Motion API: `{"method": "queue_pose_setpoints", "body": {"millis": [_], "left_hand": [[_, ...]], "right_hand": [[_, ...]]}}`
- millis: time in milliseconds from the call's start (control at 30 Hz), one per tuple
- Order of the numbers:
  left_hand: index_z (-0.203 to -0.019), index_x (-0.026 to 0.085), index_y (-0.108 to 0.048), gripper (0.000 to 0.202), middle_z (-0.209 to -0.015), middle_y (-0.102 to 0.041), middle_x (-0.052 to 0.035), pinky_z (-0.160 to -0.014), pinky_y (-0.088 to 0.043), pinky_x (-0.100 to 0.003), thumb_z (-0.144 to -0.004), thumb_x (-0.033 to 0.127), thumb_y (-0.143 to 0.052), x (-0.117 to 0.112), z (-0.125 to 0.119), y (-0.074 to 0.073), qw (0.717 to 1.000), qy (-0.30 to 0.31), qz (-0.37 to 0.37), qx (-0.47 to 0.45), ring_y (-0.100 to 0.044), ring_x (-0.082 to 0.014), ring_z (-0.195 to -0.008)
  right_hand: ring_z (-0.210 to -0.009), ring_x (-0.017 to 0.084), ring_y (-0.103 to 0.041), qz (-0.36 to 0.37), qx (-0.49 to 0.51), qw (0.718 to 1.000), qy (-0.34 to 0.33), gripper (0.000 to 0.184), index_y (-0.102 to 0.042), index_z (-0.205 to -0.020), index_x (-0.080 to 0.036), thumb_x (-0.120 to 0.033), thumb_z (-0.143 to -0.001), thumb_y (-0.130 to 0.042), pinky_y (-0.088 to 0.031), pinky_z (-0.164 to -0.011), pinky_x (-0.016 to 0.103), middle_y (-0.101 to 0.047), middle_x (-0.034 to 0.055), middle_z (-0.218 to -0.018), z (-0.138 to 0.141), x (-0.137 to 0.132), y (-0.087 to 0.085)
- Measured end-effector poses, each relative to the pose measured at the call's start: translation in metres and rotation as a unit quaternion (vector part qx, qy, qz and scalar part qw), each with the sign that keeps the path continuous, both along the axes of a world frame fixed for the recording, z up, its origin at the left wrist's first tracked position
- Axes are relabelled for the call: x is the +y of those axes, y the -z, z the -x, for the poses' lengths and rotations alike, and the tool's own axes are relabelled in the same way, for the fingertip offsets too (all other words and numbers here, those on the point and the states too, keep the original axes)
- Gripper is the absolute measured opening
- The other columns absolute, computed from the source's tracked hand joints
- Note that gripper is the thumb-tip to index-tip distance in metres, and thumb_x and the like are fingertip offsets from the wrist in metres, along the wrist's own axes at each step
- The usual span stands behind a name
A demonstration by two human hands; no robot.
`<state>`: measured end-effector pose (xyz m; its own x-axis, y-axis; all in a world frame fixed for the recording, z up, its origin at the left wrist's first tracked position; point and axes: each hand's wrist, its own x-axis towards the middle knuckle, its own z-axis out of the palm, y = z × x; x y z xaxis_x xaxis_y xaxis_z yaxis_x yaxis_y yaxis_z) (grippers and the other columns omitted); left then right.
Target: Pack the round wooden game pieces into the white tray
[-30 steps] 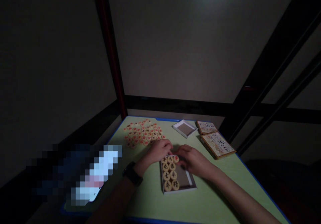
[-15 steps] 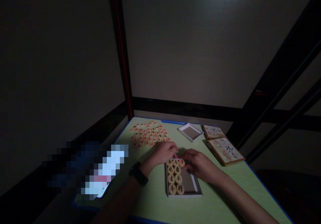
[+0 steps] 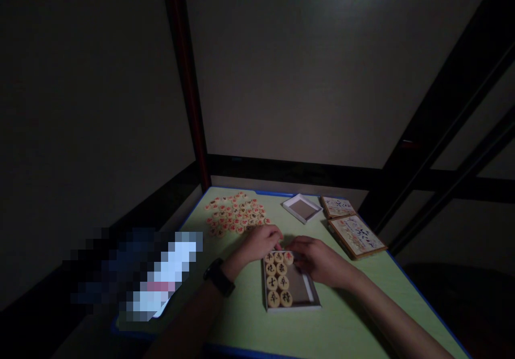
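Tray (image 3: 300, 289): lay on the table (image 3: 237, 305), long axis running away from the person.
Black pieces (image 3: 272, 282): formed two columns lengthwise, characters mostly upright.
Red piece (image 3: 288, 258): sat at far end.
Right hand (image 3: 319, 259): fingers half-curled beside it, grip unclear.
Left hand (image 3: 262, 241): fingers bent near far rim, hold hidden.

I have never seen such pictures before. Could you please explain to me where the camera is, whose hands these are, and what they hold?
There is no machine: one camera on a person's head looks forward and down at their bare hands. On the green table is an open box, partly filled with round pieces. The left hand is at its far edge; the right hand is beside a red-marked piece. Whether either grips anything is hidden. Beyond are loose pieces, another open box and two printed boxes or lids.
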<state>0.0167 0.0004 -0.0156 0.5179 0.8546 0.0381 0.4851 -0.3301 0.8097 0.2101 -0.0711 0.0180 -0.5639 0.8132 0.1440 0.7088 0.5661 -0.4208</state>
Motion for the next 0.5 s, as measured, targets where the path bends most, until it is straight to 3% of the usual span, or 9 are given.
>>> {"method": "queue_pose_setpoints", "body": {"millis": [500], "left_hand": [[-0.088, 0.019, -0.07, 0.028, -0.077, -0.076, 0.0023, -0.073, -0.049, -0.023, -0.088, 0.024, -0.042, -0.0041, 0.0003, -0.0078, 0.999, 0.002, -0.017, 0.037, -0.069, -0.0142, -0.074]], "right_hand": [[-0.096, 0.022, -0.067, -0.016, 0.016, 1.0, 0.005, 0.041, -0.072, -0.106, -0.015, 0.001, -0.073, -0.053, -0.052, -0.088, 0.03, -0.071, 0.0095, -0.102, 0.0028, 0.0009, 0.0069]]}}
